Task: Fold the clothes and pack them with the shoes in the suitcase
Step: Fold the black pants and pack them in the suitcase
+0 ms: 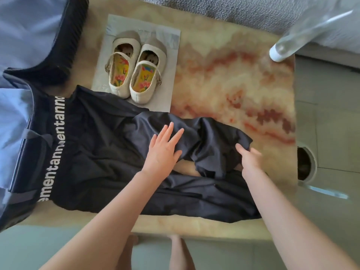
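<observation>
Dark garment (101, 145): left hand (163, 151) flat, pinning it for folding; right hand (250, 158), blurred, seemingly pinches its loose hem.

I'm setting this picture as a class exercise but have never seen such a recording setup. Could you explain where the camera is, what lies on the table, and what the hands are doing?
There is no machine: a person works with two bare hands. The single picture comes from a camera worn on the head, looking down, so the arms enter from the bottom. On the marbled table lies a dark garment with a lettered waistband. The left hand rests flat on it, fingers straight; the right hand, somewhat blurred, appears to pinch the cloth's edge. Behind, a pair of cream shoes stands on a pale sheet. The open suitcase lies at the left.
</observation>
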Demonstrator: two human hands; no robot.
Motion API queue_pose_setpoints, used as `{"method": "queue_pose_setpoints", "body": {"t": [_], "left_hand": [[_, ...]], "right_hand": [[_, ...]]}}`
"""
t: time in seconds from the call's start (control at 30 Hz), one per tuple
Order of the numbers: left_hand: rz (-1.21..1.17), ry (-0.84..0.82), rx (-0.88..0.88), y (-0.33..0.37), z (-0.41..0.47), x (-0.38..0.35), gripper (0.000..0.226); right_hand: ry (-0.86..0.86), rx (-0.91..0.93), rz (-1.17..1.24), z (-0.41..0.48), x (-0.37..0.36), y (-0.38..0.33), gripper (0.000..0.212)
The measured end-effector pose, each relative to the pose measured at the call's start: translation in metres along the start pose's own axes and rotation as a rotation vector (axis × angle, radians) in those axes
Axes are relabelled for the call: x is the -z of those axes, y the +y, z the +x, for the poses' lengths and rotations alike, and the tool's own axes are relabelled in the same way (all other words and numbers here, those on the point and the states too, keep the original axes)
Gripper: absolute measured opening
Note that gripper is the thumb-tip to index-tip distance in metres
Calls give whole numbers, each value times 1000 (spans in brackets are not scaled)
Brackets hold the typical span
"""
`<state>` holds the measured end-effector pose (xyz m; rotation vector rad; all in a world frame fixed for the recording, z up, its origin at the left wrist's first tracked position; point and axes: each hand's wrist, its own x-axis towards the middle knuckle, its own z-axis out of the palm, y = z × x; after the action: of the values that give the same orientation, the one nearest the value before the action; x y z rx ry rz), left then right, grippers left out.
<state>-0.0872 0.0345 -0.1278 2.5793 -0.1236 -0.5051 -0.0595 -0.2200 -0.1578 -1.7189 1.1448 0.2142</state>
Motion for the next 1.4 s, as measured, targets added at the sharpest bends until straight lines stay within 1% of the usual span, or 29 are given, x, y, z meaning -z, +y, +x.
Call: {"method": "queue_pose_setpoints", "body": {"t": [0.1, 0.17, 0.27, 0.33, 0.37, 0.4, 0.47, 0.5, 0.53, 0.6, 0.67, 0.7, 0.73, 0.8, 0.87, 0.93, 0.97, 1.03, 1.07, 1.1, 1.13, 1.2, 1.27, 1.3, 1.33, 1.37, 1.4], "left_hand": [[102, -119, 56, 2, 9, -6, 63], [125, -164, 79, 3, 11, -11, 63], [148, -186, 59, 11, 14, -18, 63], [196, -198, 26, 20, 17, -23, 63], [201, -218, 20, 25, 19, -25, 63], [199, -245, 24, 29, 21, -26, 64], [221, -295, 55, 33, 25, -30, 65], [237, -316, 79, 33, 27, -32, 66], [246, -342, 106, 32, 29, -33, 67], [256, -409, 157, 26, 31, -36, 68], [282, -451, 191, 19, 32, -39, 69], [298, -456, 198, 15, 32, -41, 69], [310, -452, 198, 13, 32, -42, 70], [313, -426, 191, 10, 30, -45, 71], [322, -408, 193, 12, 29, -47, 72], [342, -404, 209, 16, 28, -47, 74], [338, -397, 220, 19, 29, -48, 74], [281, -336, 232, 29, 32, -49, 69], [234, -292, 227, 36, 34, -49, 65], [173, -248, 218, 44, 36, -50, 61], [92, -210, 211, 53, 38, -50, 58], [-79, -162, 200, 72, 41, -51, 53], [-194, -150, 171, 92, 46, -52, 50], [-249, -150, 158, 100, 47, -54, 49], [-306, -151, 147, 107, 48, -54, 48], [-362, -155, 134, 113, 50, -55, 47], [-405, -160, 115, 118, 51, -56, 47]], "right_hand": [[121, 247, 48, 6, 22, -11, 18], [237, 385, 42, 14, 45, -26, 16], [394, 488, 17, 31, 83, -48, 20], [437, 532, 1, 45, 100, -57, 20], [423, 537, -25, 52, 105, -58, 24], [371, 522, -71, 59, 107, -57, 34], [198, 474, -152, 67, 105, -48, 54], [133, 444, -153, 70, 102, -41, 57], [103, 409, -129, 71, 100, -33, 56], [136, 332, -141, 72, 99, -16, 54], [196, 251, -284, 74, 104, -4, 61], [195, 207, -323, 75, 107, 0, 64], [179, 143, -302, 77, 109, 4, 67], [175, 35, -169, 77, 113, 10, 66], [142, 72, -96, 75, 117, 11, 54], [49, 143, -68, 71, 120, 8, 34], [19, 168, -34, 68, 121, 4, 28], [-6, 235, 40, 63, 122, -2, 17], [-22, 285, 20, 60, 122, -4, 13], [-60, 341, -48, 56, 120, -6, 14], [-141, 385, -111, 52, 117, -8, 19], [-369, 384, -136, 40, 106, -6, 32], [-550, 377, -210, 28, 93, -1, 31], [-604, 400, -266, 22, 87, 2, 29], [-632, 432, -261, 20, 84, 7, 27], [-611, 450, -190, 19, 82, 11, 27], [-504, 453, -78, 21, 83, 12, 27]]}}
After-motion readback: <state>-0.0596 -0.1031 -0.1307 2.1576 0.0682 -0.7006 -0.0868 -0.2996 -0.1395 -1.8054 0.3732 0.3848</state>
